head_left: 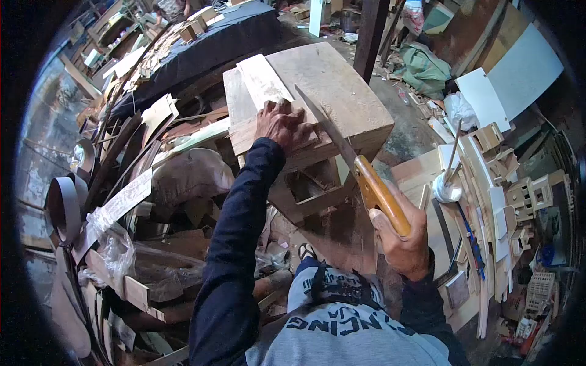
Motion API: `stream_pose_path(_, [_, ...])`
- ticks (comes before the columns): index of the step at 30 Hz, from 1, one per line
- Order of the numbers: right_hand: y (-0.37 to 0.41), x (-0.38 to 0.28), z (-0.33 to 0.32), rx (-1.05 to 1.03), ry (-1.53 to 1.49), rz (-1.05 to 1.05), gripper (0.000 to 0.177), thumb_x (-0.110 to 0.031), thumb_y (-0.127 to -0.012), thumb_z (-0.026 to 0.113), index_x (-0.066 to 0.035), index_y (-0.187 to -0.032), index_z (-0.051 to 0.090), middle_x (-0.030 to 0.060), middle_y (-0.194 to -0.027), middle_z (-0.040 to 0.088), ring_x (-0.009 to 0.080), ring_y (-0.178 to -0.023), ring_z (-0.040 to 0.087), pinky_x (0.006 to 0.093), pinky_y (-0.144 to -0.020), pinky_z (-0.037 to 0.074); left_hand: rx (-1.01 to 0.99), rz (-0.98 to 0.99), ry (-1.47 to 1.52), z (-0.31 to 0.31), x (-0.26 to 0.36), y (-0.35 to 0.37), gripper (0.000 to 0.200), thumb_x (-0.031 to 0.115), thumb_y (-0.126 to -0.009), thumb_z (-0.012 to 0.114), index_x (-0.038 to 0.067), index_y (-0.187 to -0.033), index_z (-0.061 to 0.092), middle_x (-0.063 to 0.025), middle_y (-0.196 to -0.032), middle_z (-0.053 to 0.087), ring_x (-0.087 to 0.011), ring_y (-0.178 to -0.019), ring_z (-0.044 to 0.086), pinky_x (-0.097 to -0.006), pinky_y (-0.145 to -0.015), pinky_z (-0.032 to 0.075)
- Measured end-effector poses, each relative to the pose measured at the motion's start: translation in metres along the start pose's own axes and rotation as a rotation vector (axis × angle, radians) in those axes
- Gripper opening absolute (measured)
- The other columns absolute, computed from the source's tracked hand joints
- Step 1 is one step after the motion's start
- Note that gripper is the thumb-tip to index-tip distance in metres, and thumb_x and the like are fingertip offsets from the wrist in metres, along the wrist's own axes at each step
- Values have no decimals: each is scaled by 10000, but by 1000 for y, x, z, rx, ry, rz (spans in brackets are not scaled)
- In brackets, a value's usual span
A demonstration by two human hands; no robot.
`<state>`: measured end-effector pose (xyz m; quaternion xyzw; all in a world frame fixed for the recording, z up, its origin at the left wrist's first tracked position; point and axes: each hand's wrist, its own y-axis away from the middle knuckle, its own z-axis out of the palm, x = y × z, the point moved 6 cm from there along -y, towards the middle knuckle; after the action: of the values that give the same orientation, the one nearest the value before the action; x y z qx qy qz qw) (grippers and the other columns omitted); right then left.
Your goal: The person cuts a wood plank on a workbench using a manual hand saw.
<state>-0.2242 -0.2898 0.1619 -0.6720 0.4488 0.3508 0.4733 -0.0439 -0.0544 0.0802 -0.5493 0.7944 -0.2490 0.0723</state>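
Note:
My right hand (400, 235) is wrapped round the yellow-brown wooden handle of a handsaw (334, 135). The saw's blade points up and away, its tip over the worktop and its length along the right side of a pale wooden board (264, 79). Fingers bent, my left hand (284, 125) presses down on the near part of that board and grips it. The board lies flat on a box-like wooden workbench (342, 79), whose near edge is just below my left hand.
Wood scraps and a clear plastic bag (116, 244) crowd the left side. On the right, a white container (447, 188) holding sticks stands beside long strips and small wooden pieces (528, 192). A dark cloth-covered table (213, 46) is behind; a dark post (370, 39) rises past the bench.

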Motion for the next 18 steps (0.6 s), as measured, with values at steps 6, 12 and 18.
stream_pose_path(6, [-62,41,42,47,57,-1,337,-189,-901,615,29,-1155,569,271,-943,646,424,-901,653,437,-773,505,32,39,-36,0,2,4,440,481,-818,658,137,-1075,752,-179,-1139,619,-376,-1035,522,-457,-906,443])
stream_pose_path(12, [-48,40,38,48,300,172,390,-332,-926,639,19,-1091,592,259,-840,659,416,-772,677,469,-663,519,-60,1,-5,2,1,6,450,492,-847,631,158,-1132,732,-170,-1203,593,-373,-1102,502,-478,-972,421])
stream_pose_path(18, [-48,42,37,159,53,-74,360,-233,-934,639,33,-1172,587,224,-900,674,326,-822,709,383,-722,548,-97,-100,-43,11,3,7,427,510,-872,592,218,-1157,715,-157,-1290,521,-359,-1243,439,-635,-1074,272])
